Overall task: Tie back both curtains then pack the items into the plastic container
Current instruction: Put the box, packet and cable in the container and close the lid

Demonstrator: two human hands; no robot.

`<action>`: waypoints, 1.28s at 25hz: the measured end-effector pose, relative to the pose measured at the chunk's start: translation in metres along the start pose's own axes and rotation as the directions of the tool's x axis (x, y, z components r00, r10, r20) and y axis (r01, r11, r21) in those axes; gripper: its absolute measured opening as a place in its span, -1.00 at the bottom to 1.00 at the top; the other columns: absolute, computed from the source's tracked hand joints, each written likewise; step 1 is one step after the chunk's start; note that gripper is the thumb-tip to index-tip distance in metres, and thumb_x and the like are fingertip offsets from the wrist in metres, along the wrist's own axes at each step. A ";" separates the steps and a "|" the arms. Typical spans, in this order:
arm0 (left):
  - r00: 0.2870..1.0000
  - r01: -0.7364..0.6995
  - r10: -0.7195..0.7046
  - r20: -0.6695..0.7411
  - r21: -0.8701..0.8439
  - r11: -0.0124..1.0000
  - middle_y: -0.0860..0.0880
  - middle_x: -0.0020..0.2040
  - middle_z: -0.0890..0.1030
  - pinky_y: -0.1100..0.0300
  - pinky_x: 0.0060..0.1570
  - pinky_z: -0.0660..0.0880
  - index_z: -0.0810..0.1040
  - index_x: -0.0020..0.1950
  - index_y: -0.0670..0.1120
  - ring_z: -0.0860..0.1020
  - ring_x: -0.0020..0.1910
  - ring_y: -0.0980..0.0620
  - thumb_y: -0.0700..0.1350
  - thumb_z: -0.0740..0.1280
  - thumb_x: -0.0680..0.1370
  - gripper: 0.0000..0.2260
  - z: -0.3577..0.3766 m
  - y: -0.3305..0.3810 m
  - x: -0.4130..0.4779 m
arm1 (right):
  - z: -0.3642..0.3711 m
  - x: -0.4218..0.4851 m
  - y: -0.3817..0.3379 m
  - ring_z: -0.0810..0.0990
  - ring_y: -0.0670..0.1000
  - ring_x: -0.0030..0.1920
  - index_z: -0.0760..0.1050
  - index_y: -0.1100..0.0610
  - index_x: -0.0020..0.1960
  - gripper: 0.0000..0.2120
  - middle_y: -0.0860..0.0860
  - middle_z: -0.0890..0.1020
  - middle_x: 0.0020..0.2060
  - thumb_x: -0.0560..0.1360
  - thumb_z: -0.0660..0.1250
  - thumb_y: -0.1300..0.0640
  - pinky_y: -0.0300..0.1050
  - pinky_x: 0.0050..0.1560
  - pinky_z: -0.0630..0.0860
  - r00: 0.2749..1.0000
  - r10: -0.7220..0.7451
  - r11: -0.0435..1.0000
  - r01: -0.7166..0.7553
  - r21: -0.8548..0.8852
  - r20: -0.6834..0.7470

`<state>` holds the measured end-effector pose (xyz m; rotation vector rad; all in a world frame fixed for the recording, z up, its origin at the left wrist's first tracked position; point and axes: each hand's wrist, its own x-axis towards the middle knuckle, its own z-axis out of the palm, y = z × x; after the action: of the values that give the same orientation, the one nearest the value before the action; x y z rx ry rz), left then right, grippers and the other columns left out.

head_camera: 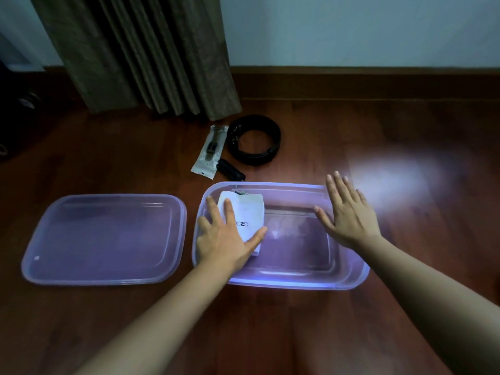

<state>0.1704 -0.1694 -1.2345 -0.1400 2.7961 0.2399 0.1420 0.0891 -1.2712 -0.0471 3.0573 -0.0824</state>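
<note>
Head view: the left hand (224, 239), fingers spread, presses a white packet (247, 212) flat in the left end of the plastic container (297, 284) (lid (105, 239) on the floor (351, 125) to its left). The right hand (349, 215) is spread open above its right side. A coiled belt (251, 158) lies beyond, near the curtain (151, 50).

A clear, purple-tinted plastic container (297, 284) sits open in the lower middle of the frame. Its matching lid (104, 239) lies flat just beside it at lower left. Inside the container, at its left end, lies a white packet (250, 212) with small dark print. Just above the container in the frame are three more items — a coiled black belt (273, 147), a clear pouch (208, 152) holding a dark strap, and a small black object (231, 170) against the pouch's lower end. A brown curtain (151, 55) hangs in tight folds at upper left, its hem near the belt.
</note>
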 end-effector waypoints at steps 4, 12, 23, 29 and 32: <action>0.984 -0.162 0.155 0.093 0.077 0.984 -0.09 0.51 -0.39 -0.16 0.44 0.04 -0.28 0.52 0.06 -0.29 0.49 -0.28 0.46 0.08 0.40 -0.10 0.012 -0.004 -0.008 | 0.003 0.003 0.001 -0.01 0.15 0.53 -0.09 0.14 0.53 -0.16 0.09 0.04 0.53 0.42 -0.23 -0.38 0.05 0.48 0.05 1.000 0.006 1.000 -0.005 -0.013 0.016; 0.995 -0.077 0.067 0.079 0.122 0.990 -0.16 0.52 -0.33 -0.13 0.43 0.11 -0.28 0.53 0.01 -0.17 0.50 -0.30 0.42 0.08 0.44 -0.12 0.017 0.000 -0.001 | -0.001 0.004 -0.003 0.00 0.10 0.53 -0.08 0.16 0.53 -0.14 0.09 0.04 0.53 0.41 -0.24 -0.37 0.03 0.48 0.09 1.000 0.001 1.000 -0.001 0.015 0.009; 0.962 -0.115 0.077 -0.263 -0.130 0.985 -0.18 0.55 0.01 -0.01 0.38 0.17 -0.10 0.54 -0.19 0.14 0.44 -0.23 0.33 0.06 0.51 -0.18 -0.054 0.007 0.034 | -0.001 0.004 -0.004 0.00 0.08 0.53 -0.06 0.16 0.52 -0.05 0.08 0.05 0.52 0.36 -0.44 -0.44 -0.07 0.46 0.00 0.999 -0.022 0.999 0.023 0.042 -0.023; 0.938 -0.154 0.139 -0.318 -0.021 0.988 -0.33 0.37 0.36 0.02 0.26 0.28 0.21 0.41 -0.37 0.36 0.30 -0.25 -0.03 0.17 0.60 -0.48 -0.044 0.026 0.166 | -0.001 0.006 -0.004 0.13 0.11 0.50 0.05 0.17 0.51 -0.11 0.10 0.17 0.50 0.43 -0.35 -0.41 0.02 0.42 0.21 0.999 -0.003 0.999 0.005 0.050 -0.043; 0.954 0.078 -0.146 -0.262 -0.253 0.964 -0.31 0.24 0.49 -0.04 0.16 0.40 0.43 0.26 -0.32 0.45 0.24 -0.27 0.02 0.20 0.59 -0.56 -0.042 0.038 0.211 | -0.001 0.006 -0.004 0.24 0.13 0.46 0.15 0.19 0.48 -0.18 0.13 0.27 0.46 0.49 -0.24 -0.36 0.09 0.33 0.35 0.999 0.005 0.999 -0.002 0.054 -0.049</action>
<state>-0.0459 -0.1542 -1.2593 -0.4214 3.0132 0.5729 0.1360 0.0853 -1.2708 -0.0373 3.1026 -0.1682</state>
